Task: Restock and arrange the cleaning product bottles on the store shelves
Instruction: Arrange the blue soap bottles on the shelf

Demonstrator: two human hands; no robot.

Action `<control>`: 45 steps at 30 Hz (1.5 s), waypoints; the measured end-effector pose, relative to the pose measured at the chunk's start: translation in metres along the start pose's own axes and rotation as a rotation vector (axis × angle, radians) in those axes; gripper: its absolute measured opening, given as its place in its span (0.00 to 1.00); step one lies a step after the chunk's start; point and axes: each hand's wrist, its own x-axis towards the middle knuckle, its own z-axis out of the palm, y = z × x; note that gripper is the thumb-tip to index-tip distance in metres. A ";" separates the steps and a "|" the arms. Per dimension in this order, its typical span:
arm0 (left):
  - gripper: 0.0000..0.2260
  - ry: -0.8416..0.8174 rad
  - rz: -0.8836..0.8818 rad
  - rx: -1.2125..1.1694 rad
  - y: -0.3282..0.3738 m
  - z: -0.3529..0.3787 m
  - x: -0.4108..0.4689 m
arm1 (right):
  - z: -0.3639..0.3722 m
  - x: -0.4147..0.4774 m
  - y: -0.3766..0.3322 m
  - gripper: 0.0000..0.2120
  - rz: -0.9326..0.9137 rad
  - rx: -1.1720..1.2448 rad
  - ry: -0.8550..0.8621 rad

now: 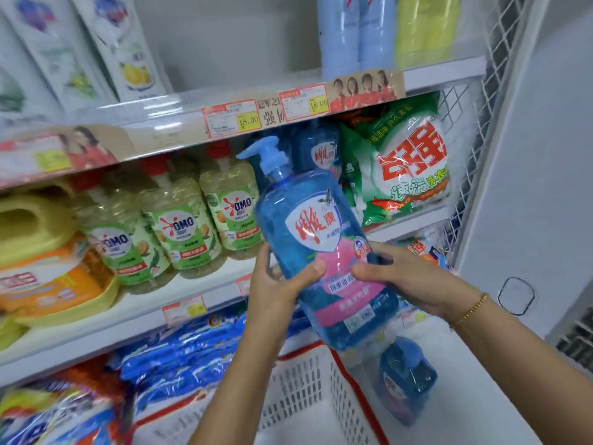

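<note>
A shelved blue bottle point(316, 149) stands back in the gap between OMO bottles point(229, 207) and green bag point(401, 162).

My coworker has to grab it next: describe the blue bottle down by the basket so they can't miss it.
Look below the shelves for the white basket with the red rim. Just right of it sits a blue pump bottle. Unlike the held bottle above, it sits alone, untouched.

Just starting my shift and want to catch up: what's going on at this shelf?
A person grips a large blue pump bottle with a pink-and-white label between left hand and right hand, raised before the middle shelf. A matching blue bottle stands there beside a green detergent bag. Below sits a white plastic basket, another blue pump bottle beside it.
</note>
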 end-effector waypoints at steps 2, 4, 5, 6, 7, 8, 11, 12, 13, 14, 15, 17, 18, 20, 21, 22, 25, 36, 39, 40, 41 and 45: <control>0.35 0.053 0.045 -0.015 0.001 -0.002 -0.030 | 0.012 -0.018 0.001 0.25 -0.010 0.007 -0.047; 0.33 0.107 0.081 -0.023 0.003 -0.007 -0.053 | 0.024 -0.031 -0.002 0.27 -0.021 0.006 -0.057; 0.31 0.127 0.093 -0.027 0.004 -0.008 -0.062 | 0.030 -0.036 -0.006 0.27 -0.030 0.007 -0.039; 0.29 0.152 0.106 -0.027 0.007 -0.010 -0.070 | 0.038 -0.041 -0.011 0.26 -0.046 -0.002 -0.016; 0.28 0.177 0.121 -0.027 0.010 -0.012 -0.076 | 0.045 -0.045 -0.016 0.26 -0.073 -0.023 0.006; 0.28 0.199 0.139 -0.031 0.015 -0.013 -0.081 | 0.052 -0.049 -0.022 0.27 -0.102 -0.049 0.024; 0.29 0.234 0.191 -0.079 0.030 -0.014 -0.092 | 0.067 -0.060 -0.038 0.28 -0.188 -0.060 0.055; 0.29 0.239 0.204 -0.107 0.036 -0.014 -0.094 | 0.071 -0.064 -0.041 0.28 -0.217 -0.076 0.079; 0.31 0.250 0.216 -0.140 0.043 -0.014 -0.095 | 0.076 -0.068 -0.043 0.30 -0.249 -0.123 0.131; 0.31 0.264 0.230 -0.176 0.050 -0.014 -0.095 | 0.081 -0.072 -0.042 0.32 -0.284 -0.192 0.211; 0.30 0.277 0.244 -0.211 0.058 -0.014 -0.094 | 0.087 -0.076 -0.039 0.35 -0.331 -0.258 0.289; 0.30 0.291 0.278 -0.262 0.074 -0.014 -0.090 | 0.101 -0.081 -0.033 0.42 -0.453 -0.408 0.354; 0.30 0.298 0.295 -0.280 0.082 -0.014 -0.088 | 0.107 -0.080 -0.031 0.47 -0.515 -0.529 0.346; 0.28 0.312 0.325 -0.302 0.097 -0.015 -0.084 | 0.114 -0.071 -0.034 0.54 -0.612 -0.716 0.340; 0.26 0.308 0.336 -0.299 0.103 -0.015 -0.082 | 0.116 -0.065 -0.039 0.55 -0.658 -0.727 0.355; 0.26 0.294 0.345 -0.289 0.107 -0.016 -0.081 | 0.117 -0.059 -0.045 0.54 -0.708 -0.701 0.380; 0.34 0.203 0.380 -0.243 0.120 -0.024 -0.082 | 0.127 -0.051 -0.054 0.51 -0.832 -0.581 0.445; 0.51 -0.122 0.470 -0.279 0.141 -0.046 -0.067 | 0.125 -0.057 -0.060 0.46 -0.539 0.175 0.029; 0.53 -0.101 0.448 -0.218 0.141 -0.047 -0.066 | 0.118 -0.057 -0.055 0.44 -0.443 0.323 -0.071; 0.54 -0.084 0.428 -0.191 0.141 -0.047 -0.066 | 0.117 -0.057 -0.052 0.45 -0.413 0.362 -0.096; 0.53 -0.063 0.418 -0.163 0.141 -0.047 -0.066 | 0.116 -0.057 -0.051 0.45 -0.389 0.393 -0.112; 0.44 0.080 0.458 -0.085 0.135 -0.037 -0.068 | 0.118 -0.059 -0.049 0.46 -0.413 0.388 -0.049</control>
